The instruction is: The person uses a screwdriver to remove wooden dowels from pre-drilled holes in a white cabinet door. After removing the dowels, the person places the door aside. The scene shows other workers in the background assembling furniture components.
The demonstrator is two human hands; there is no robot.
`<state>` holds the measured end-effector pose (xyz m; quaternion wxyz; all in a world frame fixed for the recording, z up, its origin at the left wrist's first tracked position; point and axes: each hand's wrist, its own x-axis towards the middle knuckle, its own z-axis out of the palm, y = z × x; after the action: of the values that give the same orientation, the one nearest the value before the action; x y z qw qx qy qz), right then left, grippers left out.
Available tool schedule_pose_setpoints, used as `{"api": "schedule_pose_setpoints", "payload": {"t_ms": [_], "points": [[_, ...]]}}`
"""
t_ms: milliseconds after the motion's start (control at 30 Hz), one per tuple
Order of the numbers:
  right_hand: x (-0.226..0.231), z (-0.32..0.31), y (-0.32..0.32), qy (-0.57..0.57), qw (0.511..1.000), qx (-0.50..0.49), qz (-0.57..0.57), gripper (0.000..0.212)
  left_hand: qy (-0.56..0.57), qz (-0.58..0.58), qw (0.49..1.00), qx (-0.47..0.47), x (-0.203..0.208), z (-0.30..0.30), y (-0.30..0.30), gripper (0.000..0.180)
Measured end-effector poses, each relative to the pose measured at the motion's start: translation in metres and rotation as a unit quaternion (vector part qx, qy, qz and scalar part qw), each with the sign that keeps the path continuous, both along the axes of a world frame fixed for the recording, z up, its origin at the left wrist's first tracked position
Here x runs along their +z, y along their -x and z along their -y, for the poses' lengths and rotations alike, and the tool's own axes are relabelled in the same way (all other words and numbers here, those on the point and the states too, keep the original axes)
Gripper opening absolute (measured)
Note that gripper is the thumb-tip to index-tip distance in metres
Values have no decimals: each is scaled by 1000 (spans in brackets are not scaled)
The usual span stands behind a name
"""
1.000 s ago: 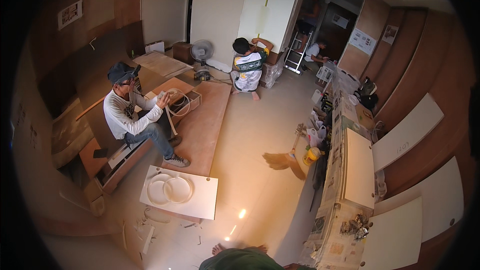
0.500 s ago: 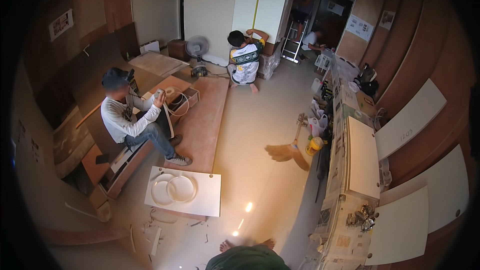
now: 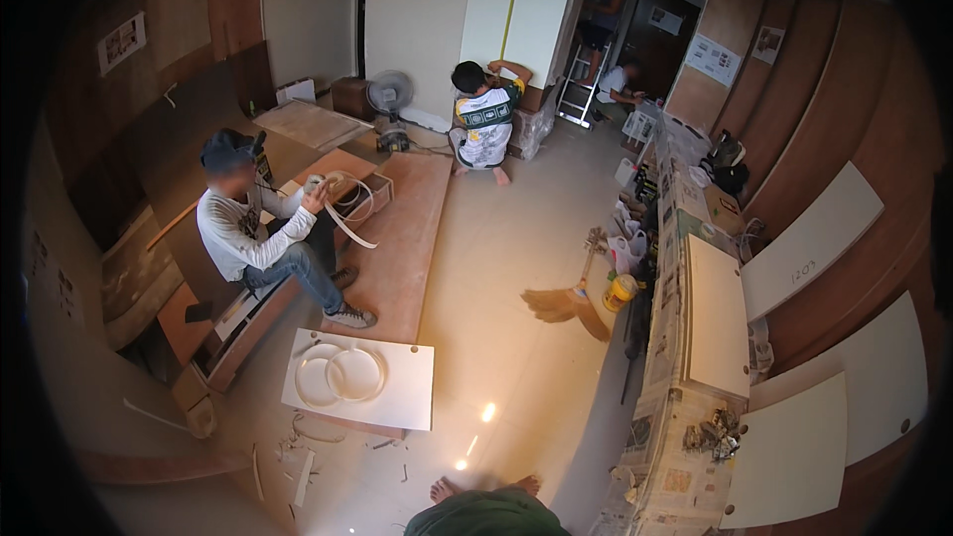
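Observation:
Neither of my hands is in view. At the bottom edge, a dark green garment and my bare feet on the floor show where I stand. In front and to the left, two coils of white strip overlap on a white panel, which lies on a reddish-brown board. A seated person in a cap holds a small pale object and a curved pale strip. Farther back, another person crouches at a tall white panel with a yellow measuring tape along it.
A broom and a yellow container are on the floor to the right. Beside them runs a paper-covered bench with white panels and metal hardware. Offcuts litter the lower left. At the back are a fan and a ladder.
The seated person's pale strip has swung from hanging down to reaching out to the right. The person's hands have shifted slightly. My view has moved a little.

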<state>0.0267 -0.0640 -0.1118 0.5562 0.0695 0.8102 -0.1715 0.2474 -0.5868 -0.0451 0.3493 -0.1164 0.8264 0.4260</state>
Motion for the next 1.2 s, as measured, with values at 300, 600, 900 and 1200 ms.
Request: {"api": "schedule_pose_setpoints", "payload": {"t_ms": [300,600,900,1200], "points": [[2,-2,-8,0,1000,-18,-6,49,-10,4,1000,0,0,-2,3,33],[3,-3,-23,6,999,-42,-11,50,-19,15,1000,-7,2,1,8,33],[5,-6,-35,5,998,-58,-9,50,-30,24,999,-1,5,0,5,34],[7,-8,-45,7,997,-70,-11,51,-39,29,999,4,7,-2,1,35]]}}
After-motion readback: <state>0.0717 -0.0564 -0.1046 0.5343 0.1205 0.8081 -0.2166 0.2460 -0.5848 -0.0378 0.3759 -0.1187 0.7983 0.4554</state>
